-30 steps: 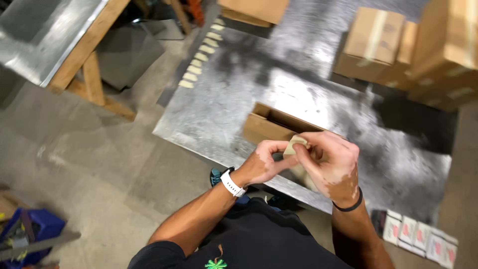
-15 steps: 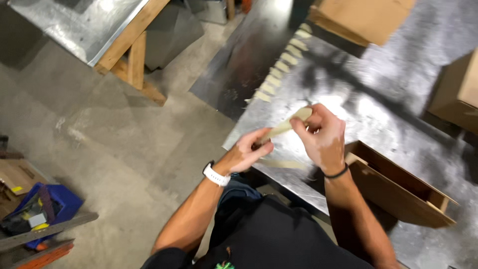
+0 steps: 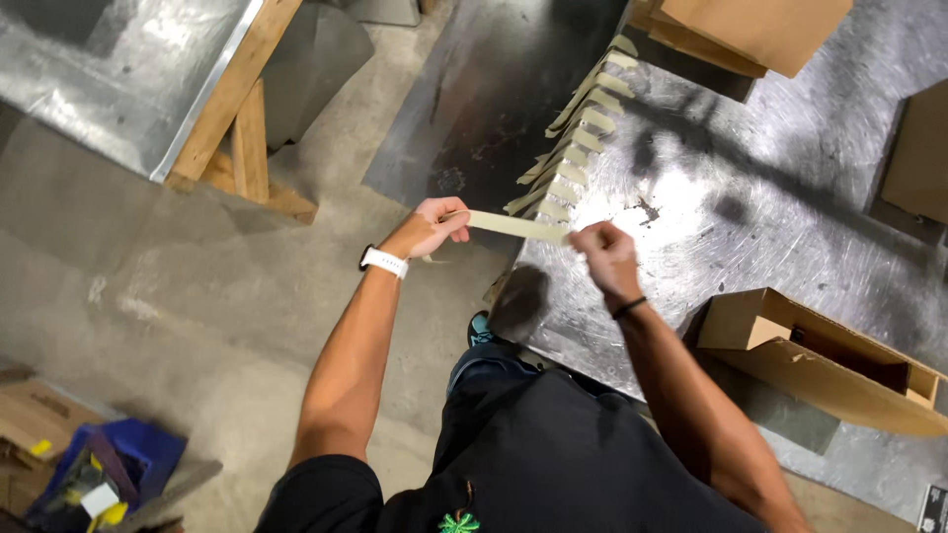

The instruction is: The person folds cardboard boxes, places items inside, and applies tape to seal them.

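Beige strip of tape [image 3: 515, 227] is stretched taut between both hands, level with the near left corner of the metal table [image 3: 790, 207]. Left hand [image 3: 432, 225], wrist carrying a white watch [image 3: 384, 263], pinches 1 end between thumb and fingers, out over the concrete floor [image 3: 197, 296]. Right hand [image 3: 604, 255], with a black band at the wrist, is closed on the other end above the table edge; which fingers clamp it is hard to make out. Row of short tape pieces [image 3: 578, 128] hangs stuck along the table's left edge, just beyond the strip. Open cardboard box [image 3: 820, 360] lies on the table, well right of the right hand.
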